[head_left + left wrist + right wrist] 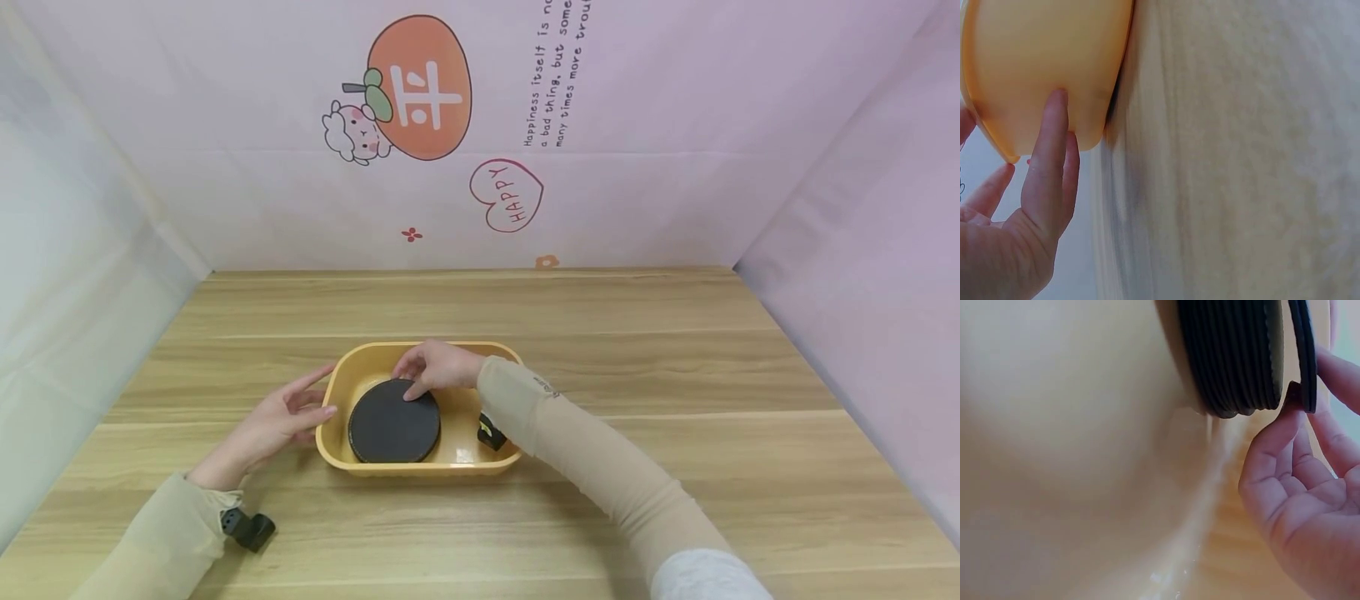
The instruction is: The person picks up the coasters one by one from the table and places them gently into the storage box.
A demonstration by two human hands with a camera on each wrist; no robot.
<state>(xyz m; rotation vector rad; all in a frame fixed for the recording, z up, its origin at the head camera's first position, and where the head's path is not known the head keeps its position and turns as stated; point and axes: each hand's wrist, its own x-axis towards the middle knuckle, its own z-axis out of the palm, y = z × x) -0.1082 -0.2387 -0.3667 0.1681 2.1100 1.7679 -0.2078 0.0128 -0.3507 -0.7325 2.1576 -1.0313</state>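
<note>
A yellow plastic basin (457, 469) with rounded corners stands on the table. Inside its left half is a stack of round black coasters (1229, 356), with stitching along an edge. My right hand (442, 367) reaches over the far side and pinches a top black coaster (395, 425) between thumb and fingers. In the right wrist view that coaster is lifted apart from the stack at the gripped edge. My left hand (281, 421) is at the basin's left end, its extended fingers (1054, 125) against the outer wall and the thumb right at the rim.
A wooden-grain table (675, 358) surrounds the basin. Behind it hangs a pale printed cloth (637, 167), with plain cloth on both sides. Dark wrist cameras sit on both wrists, the left camera (249, 530) close over the table.
</note>
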